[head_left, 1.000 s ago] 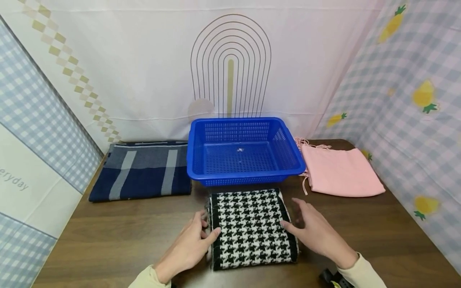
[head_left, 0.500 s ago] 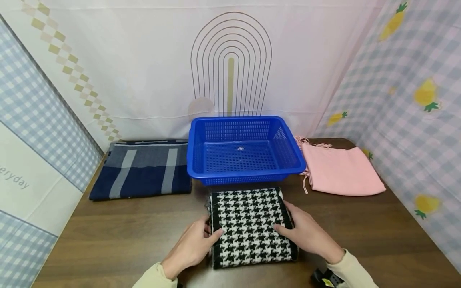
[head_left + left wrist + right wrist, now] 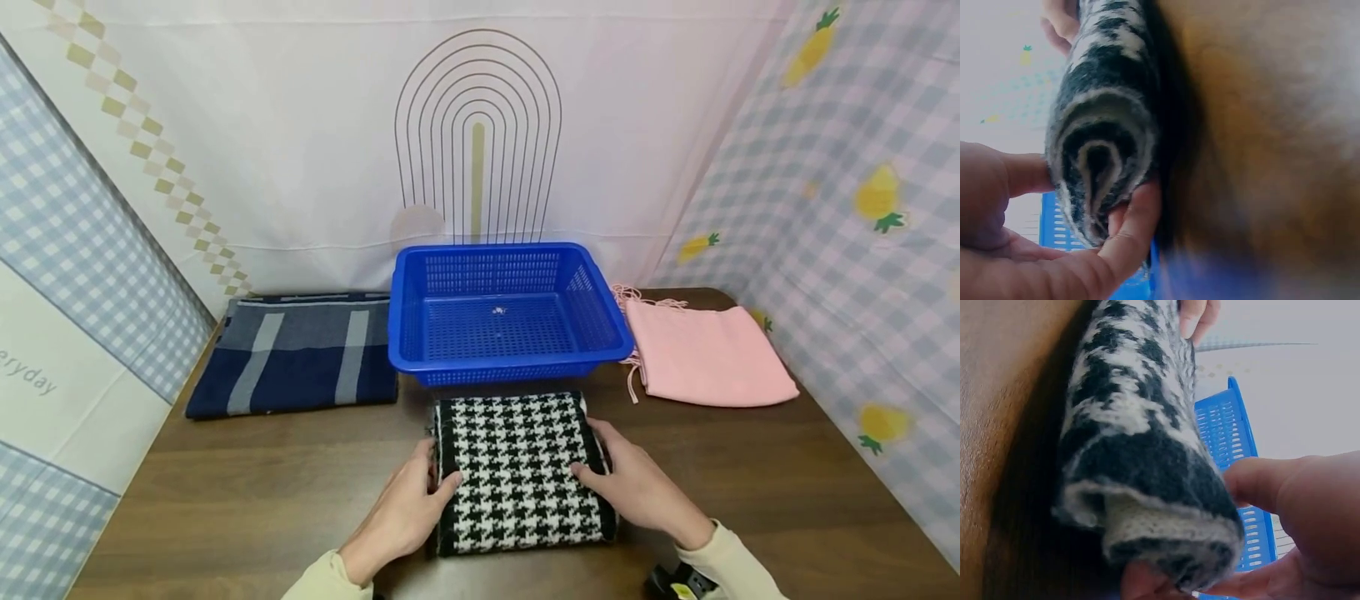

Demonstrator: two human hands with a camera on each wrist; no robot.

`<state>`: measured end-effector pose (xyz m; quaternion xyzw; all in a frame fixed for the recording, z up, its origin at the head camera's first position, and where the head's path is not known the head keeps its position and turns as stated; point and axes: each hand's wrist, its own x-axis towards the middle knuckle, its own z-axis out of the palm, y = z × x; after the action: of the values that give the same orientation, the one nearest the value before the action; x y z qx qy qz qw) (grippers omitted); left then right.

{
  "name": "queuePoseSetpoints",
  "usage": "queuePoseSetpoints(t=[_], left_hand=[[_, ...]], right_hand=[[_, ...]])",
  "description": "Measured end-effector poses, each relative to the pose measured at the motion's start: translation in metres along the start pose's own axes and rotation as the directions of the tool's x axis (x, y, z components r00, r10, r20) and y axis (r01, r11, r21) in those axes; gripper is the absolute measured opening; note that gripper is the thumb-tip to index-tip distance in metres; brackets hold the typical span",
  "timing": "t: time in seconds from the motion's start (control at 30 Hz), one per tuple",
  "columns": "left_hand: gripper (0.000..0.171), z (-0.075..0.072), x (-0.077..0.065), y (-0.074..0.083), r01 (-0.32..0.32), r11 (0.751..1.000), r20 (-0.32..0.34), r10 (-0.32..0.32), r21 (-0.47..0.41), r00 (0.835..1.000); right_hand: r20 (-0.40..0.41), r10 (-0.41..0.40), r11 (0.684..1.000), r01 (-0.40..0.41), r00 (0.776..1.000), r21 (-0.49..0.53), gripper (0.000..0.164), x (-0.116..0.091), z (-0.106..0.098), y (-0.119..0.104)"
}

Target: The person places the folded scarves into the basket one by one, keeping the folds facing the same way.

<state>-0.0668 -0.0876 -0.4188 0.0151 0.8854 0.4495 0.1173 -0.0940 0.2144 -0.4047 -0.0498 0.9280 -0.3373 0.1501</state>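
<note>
A folded black-and-white houndstooth scarf [image 3: 521, 475] lies on the table in front of a blue basket [image 3: 510, 367]. My left hand [image 3: 405, 508] grips its left end, thumb on top and fingers beneath; in the left wrist view the rolled layers of the scarf [image 3: 1100, 137] show between thumb and fingers. At the opposite end my right hand [image 3: 637, 483] holds the scarf the same way, its thumb on the upper face. The right wrist view shows fingertips [image 3: 1144, 578] tucked under the scarf's layered edge [image 3: 1166, 531].
The basket holds nothing but a small white mark on its floor. A folded navy-and-grey scarf [image 3: 300, 358] lies left of it, and a folded pink scarf [image 3: 708, 354] with fringe lies right. Behind stands a white curtain [image 3: 300, 125]. A black strap [image 3: 682, 579] sits at the right wrist.
My right hand has moved in from beside the scarf and taken hold of its right end. The left hand has settled further onto the left end. The scarf has barely moved.
</note>
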Motion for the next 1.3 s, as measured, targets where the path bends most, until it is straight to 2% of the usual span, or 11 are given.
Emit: queuePoseSetpoints(t=[0.2, 0.47, 0.73, 0.93, 1.3], left_hand=[[0.069, 0.000, -0.001, -0.001, -0.017, 0.998, -0.018, 0.016, -0.058, 1.000], [0.068, -0.004, -0.006, 0.009, -0.044, 0.995, -0.026, 0.042, -0.092, 0.999], [0.068, -0.013, -0.010, 0.021, -0.129, 0.984, -0.062, 0.122, -0.122, 0.991], [0.067, -0.022, -0.011, 0.030, -0.154, 0.981, -0.082, 0.145, -0.119, 0.986], [0.065, -0.037, -0.011, 0.052, -0.181, 0.980, -0.114, 0.172, -0.080, 0.979]], right_hand=[[-0.039, -0.056, 0.998, 0.057, 0.998, 0.017, 0.075, -0.006, -0.004, -0.002], [-0.057, -0.072, 0.997, 0.074, 0.996, 0.032, 0.072, -0.016, -0.014, -0.009], [-0.117, -0.134, 0.991, 0.135, 0.984, 0.000, 0.069, -0.026, -0.025, -0.019], [-0.157, -0.161, 0.987, 0.161, 0.974, -0.015, 0.070, -0.032, -0.034, -0.029], [-0.173, -0.215, 0.976, 0.216, 0.961, -0.013, 0.069, -0.033, -0.053, -0.047]])
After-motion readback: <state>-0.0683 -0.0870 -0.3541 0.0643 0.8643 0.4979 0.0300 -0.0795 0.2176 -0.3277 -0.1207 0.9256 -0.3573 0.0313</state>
